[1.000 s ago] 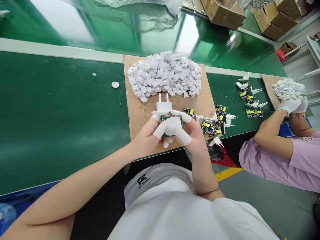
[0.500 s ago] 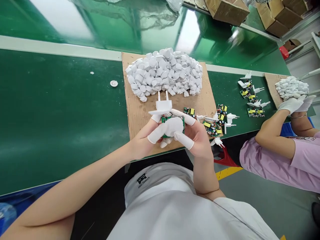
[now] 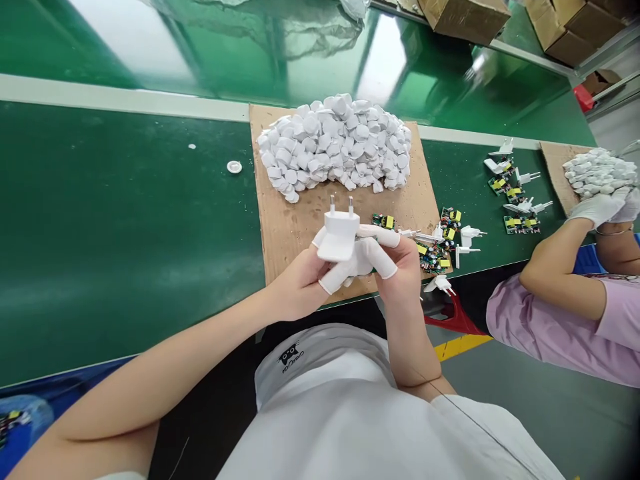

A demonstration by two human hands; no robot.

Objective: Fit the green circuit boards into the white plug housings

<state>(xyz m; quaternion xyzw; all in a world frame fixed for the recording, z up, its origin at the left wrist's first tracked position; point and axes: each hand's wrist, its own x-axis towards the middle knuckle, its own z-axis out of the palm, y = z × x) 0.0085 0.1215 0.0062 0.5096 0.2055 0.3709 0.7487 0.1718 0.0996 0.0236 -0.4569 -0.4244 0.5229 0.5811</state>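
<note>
Both my hands meet over the near edge of a brown cardboard sheet (image 3: 295, 230), fingertips in white finger cots. My left hand (image 3: 305, 280) and my right hand (image 3: 395, 263) are closed together on a white two-pin plug cover (image 3: 339, 233), pins pointing away from me. The green circuit board beneath it is almost hidden by my fingers. A big heap of white plastic caps (image 3: 337, 143) lies on the cardboard behind my hands. Loose green circuit boards (image 3: 435, 250) and white plug pieces (image 3: 467, 237) lie to the right.
A co-worker in a pink top sits at the right, gloved hand (image 3: 595, 208) on another heap of white caps (image 3: 595, 170), with boards and plugs (image 3: 515, 197) beside it. A small white disc (image 3: 234, 167) lies on the green belt. Cardboard boxes (image 3: 465, 13) stand beyond.
The plug cover has tilted down over the circuit board, which showed green between my fingers and is now nearly covered. My hands stayed in place; the view shifted slightly.
</note>
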